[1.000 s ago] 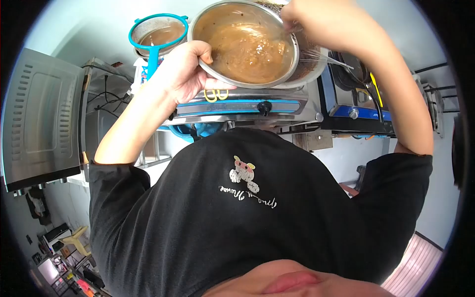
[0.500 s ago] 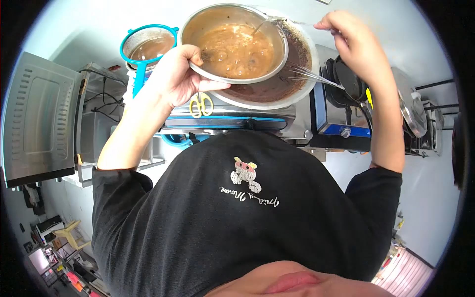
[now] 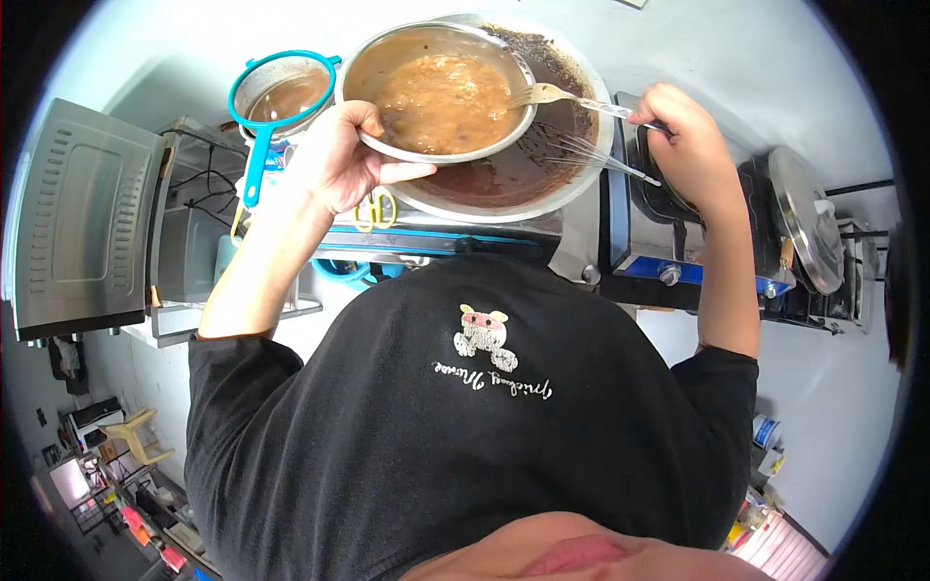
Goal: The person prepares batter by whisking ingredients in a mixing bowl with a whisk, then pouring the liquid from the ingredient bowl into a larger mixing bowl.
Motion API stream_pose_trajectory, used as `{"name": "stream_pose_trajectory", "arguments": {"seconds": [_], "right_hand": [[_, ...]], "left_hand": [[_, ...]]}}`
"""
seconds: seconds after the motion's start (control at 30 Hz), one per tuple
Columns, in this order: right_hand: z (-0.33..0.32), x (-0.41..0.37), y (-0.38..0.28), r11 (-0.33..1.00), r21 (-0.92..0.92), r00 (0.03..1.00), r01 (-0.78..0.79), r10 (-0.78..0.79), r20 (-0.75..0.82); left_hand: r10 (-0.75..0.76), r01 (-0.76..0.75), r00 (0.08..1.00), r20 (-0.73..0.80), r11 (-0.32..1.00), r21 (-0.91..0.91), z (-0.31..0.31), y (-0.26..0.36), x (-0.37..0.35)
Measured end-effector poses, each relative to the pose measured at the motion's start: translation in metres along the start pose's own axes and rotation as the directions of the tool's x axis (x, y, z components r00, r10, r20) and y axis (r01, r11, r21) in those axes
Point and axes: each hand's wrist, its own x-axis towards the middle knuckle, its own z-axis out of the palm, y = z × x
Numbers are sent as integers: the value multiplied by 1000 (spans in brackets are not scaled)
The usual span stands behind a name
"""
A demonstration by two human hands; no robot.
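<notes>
My left hand grips the near left rim of a steel bowl of lumpy, light brown mixture, thumb over the rim. The bowl is held above a larger basin with dark brown, chocolate-coloured contents. My right hand is closed on the handle end of a fork, whose tines are at the right inner side of the steel bowl, over the mixture. A wire whisk rests in the basin, its handle pointing right below my right hand.
A teal-rimmed strainer sits over a container at the left. Yellow-handled scissors lie near my left wrist. An oven stands far left. On the right are a blue-fronted stove and a metal lid.
The fork has come down and tilted flatter, with my right hand lower. The steel bowl and my left hand have shifted slightly left in view.
</notes>
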Motion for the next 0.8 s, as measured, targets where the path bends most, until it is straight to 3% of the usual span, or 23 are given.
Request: {"name": "stream_pose_trajectory", "arguments": {"seconds": [0.23,0.43,0.5,0.53,0.57,0.6,0.63,0.7,0.77,0.8], "right_hand": [[-7,-6,25,989,127,995,71,-61,-77],[-6,-17,35,984,172,985,-55,82,-151],[3,-25,39,967,225,936,-121,186,-298],[7,-31,44,966,233,940,-112,179,-289],[11,-38,48,932,295,919,-211,292,-265],[16,-42,48,884,354,887,-306,400,-231],[22,-44,42,882,366,896,-297,390,-214],[34,-48,26,728,573,842,-376,526,-117],[54,-53,17,694,604,856,-391,516,-38],[65,-55,8,723,590,877,-358,478,-53]], "left_hand": [[55,-56,998,9,998,27,5,-7,2],[-5,3,999,-53,999,-40,2,-6,4],[32,-32,998,-50,999,-4,5,-2,1],[49,-49,998,-35,999,-1,3,2,1],[24,-24,1000,-2,999,-38,3,8,-1],[70,-70,998,6,997,16,3,14,-2],[113,-113,994,13,991,71,2,19,-2],[108,-108,994,8,991,83,4,33,-8],[69,-65,997,-30,992,106,-8,52,-7],[25,-26,999,-40,999,-46,5,62,-11]]}}
